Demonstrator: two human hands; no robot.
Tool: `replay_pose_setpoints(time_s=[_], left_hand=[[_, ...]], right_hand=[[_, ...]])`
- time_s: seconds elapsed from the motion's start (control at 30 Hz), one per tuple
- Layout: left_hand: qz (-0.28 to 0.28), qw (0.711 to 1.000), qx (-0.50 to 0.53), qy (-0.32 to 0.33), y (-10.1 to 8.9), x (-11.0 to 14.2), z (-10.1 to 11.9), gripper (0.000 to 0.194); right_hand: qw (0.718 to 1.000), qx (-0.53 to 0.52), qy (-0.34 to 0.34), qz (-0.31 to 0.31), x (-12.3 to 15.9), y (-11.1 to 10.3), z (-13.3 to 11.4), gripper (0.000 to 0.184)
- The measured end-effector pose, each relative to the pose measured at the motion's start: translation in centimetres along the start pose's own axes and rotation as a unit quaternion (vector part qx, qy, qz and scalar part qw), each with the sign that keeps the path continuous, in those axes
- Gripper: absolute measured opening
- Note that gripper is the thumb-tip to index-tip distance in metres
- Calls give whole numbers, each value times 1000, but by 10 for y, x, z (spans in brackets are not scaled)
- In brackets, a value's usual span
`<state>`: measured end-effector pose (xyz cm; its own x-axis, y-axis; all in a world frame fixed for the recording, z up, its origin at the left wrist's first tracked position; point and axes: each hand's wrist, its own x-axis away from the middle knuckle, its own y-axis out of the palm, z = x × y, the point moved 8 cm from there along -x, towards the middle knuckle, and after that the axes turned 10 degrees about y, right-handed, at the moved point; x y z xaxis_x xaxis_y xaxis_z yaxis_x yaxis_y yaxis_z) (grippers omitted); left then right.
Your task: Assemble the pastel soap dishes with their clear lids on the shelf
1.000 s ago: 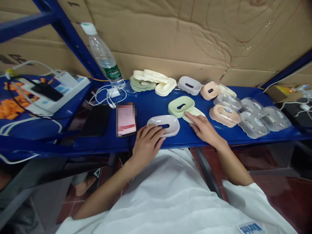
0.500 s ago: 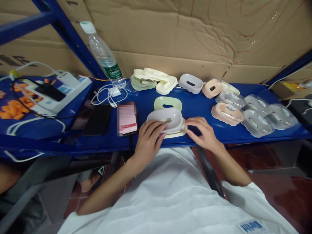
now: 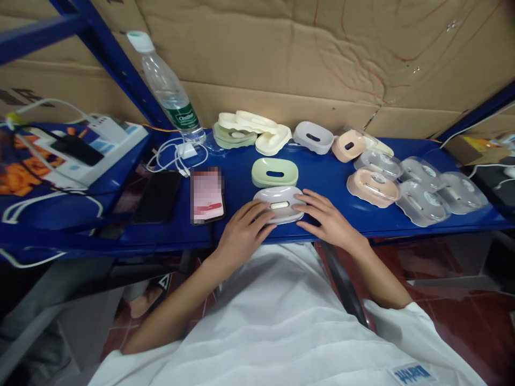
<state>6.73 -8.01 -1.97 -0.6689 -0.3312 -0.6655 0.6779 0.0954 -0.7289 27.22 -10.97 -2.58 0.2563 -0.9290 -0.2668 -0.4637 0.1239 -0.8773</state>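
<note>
A pale grey soap dish (image 3: pixel 278 195) lies near the table's front edge, with a cream piece (image 3: pixel 279 205) showing through its centre slot. My left hand (image 3: pixel 246 225) grips the dish's left end, its fingers over the rim. At the opposite end, my right hand (image 3: pixel 326 217) holds the rim between bent fingers and thumb. Just behind it sits a green soap dish (image 3: pixel 275 165) with an open slot. Most of the cream piece is hidden under the grey dish.
Cream trays (image 3: pixel 273 140), another grey dish (image 3: pixel 313 137) and a small peach dish (image 3: pixel 348 146) line the back. Right of my hands are a peach dish with a clear lid (image 3: pixel 373 187) and several lidded grey ones (image 3: pixel 423 202). A phone (image 3: pixel 207 195) and water bottle (image 3: pixel 169 91) stand left.
My right hand has brought the cream piece left from beside the green dish, and the grey dish now sits over it. The green dish has shifted left. Both hands are now on the grey dish.
</note>
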Motion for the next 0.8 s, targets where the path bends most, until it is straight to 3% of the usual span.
replay_pose_setpoints(time_s=[0.2,0.4,0.6,0.7,0.8], left_hand=[[-9,1000,3,2,0,2,0,23],[35,999,3,-19,-6,5,-1,13],[12,999,2,-35,-3,5,-2,10],[9,999,1,-36,-3,6,-2,11],[4,999,0,-36,-3,6,-2,12]], right_hand=[[1000,22,-11,4,-18,-22,-4,38],[997,76,21,-2,-106,-43,34,46],[977,212,-12,-36,-195,-16,55,48],[967,247,-27,-61,-215,2,50,38],[977,205,-35,-55,-218,0,41,34]])
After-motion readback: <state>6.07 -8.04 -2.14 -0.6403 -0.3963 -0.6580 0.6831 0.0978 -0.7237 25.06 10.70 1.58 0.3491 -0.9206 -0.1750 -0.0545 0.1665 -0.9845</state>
